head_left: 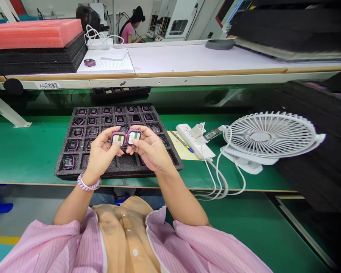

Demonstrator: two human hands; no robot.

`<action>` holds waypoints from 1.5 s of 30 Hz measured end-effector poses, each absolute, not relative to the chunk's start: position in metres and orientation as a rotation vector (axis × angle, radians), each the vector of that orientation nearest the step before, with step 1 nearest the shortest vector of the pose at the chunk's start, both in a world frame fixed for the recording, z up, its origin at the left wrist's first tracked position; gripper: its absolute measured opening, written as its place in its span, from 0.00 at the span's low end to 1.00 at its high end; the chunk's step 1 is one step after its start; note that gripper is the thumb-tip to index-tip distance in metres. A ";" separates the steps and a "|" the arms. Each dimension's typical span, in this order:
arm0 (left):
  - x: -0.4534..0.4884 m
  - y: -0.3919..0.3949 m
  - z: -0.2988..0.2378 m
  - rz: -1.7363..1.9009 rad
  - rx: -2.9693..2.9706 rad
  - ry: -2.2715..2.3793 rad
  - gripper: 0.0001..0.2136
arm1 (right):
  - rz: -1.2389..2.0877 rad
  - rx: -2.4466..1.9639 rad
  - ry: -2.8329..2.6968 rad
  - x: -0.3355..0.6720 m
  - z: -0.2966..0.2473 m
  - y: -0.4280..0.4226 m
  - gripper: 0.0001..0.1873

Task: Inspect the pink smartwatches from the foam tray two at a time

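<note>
My left hand [102, 151] pinches a small pink watch body [118, 138] with its back side up, showing a white and green label. My right hand [150, 148] holds a second pink watch body [133, 137] the same way, right beside the first. Both hands hover over the near part of a black foam tray [127, 161] on the green bench. The tray's pockets hold several more pink watch bodies [91, 121] with dark screens facing up; some near pockets show no watch.
A white desk fan [268, 133] lies at the right, with a white power strip [193, 141] and cables, a pen [182, 141] on a yellow paper. A raised shelf behind carries foam stacks [35, 45] and one pink watch body [89, 62]. A person sits far back.
</note>
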State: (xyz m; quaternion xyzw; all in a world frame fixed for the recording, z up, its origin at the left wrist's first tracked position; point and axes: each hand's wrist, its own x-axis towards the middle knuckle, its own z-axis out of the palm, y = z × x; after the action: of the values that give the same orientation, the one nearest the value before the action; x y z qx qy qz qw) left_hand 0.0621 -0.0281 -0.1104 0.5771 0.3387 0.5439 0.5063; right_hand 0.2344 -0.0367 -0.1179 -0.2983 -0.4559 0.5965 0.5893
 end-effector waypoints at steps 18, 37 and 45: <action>0.062 -0.028 -0.112 1.287 1.421 0.760 0.26 | 1.367 -0.659 -1.051 0.234 -0.118 -0.037 0.28; 0.064 -0.029 -0.109 1.377 1.449 0.780 0.20 | 1.384 -0.652 -1.056 0.238 -0.121 -0.036 0.26; 0.066 -0.027 -0.112 1.381 1.444 0.764 0.22 | 1.375 -0.694 -1.048 0.237 -0.117 -0.036 0.28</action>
State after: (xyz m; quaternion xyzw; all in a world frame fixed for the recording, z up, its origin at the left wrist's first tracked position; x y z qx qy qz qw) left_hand 0.0656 -0.0265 -0.1124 0.5920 0.3131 0.5663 0.4805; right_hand 0.2372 -0.0358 -0.1169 -0.2990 -0.4514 0.5922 0.5968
